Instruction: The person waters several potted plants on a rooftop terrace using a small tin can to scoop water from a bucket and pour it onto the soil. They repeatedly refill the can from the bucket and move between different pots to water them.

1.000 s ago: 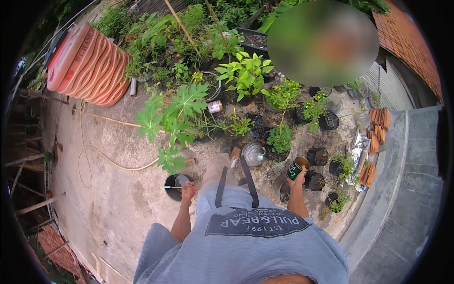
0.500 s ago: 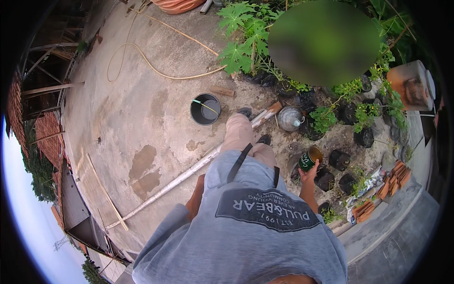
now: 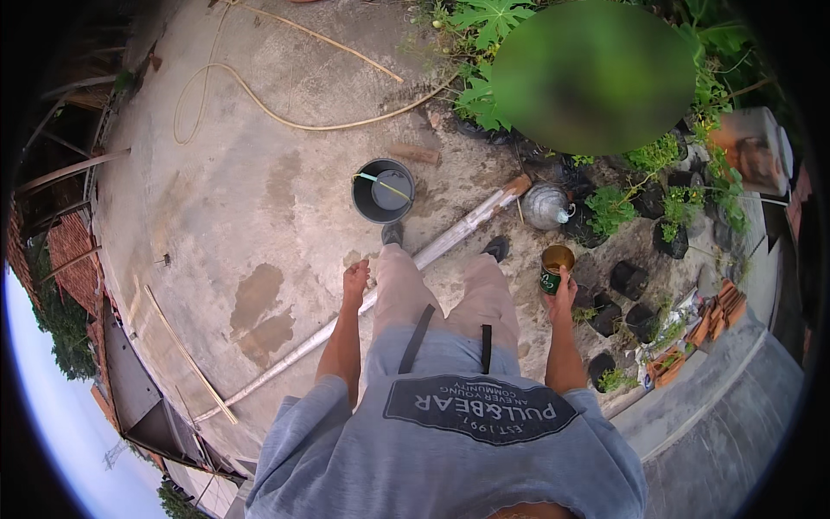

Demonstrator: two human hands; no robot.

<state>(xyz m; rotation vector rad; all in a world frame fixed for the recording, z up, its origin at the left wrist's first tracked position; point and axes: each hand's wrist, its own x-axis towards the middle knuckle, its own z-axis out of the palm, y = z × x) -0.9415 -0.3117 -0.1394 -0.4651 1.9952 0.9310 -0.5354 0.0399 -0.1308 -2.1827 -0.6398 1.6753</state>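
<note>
Plainly, our right hand has hold of a green can, its grip closed around the smooth, curved wall. The can's round mouth faces up toward us and shows a golden-brown inside; we cannot tell whether it has contents. Our left hand hangs beside the left leg with its fingers bent; it shows too small for us to tell how far open that grip is or whether it has anything.

Both bare forearms reach forward from our loose grey shirt, 1 on each side of our pale trousers.

Just beyond the left shoe stands a dark round bucket, with a thin teal-and-yellow handle across it. A long whitish pole runs diagonally over the floor, its brownish end near a clear, rounded plastic jug. Right of the can sit crumpled black bags, then stacked terracotta tiles by a smooth grey ledge.

The floor is rough, pale concrete with brown patches. A tan hose curves across it toward leafy plants, partly blurred. Rough timbers edge this outdoor yard at left.
</note>
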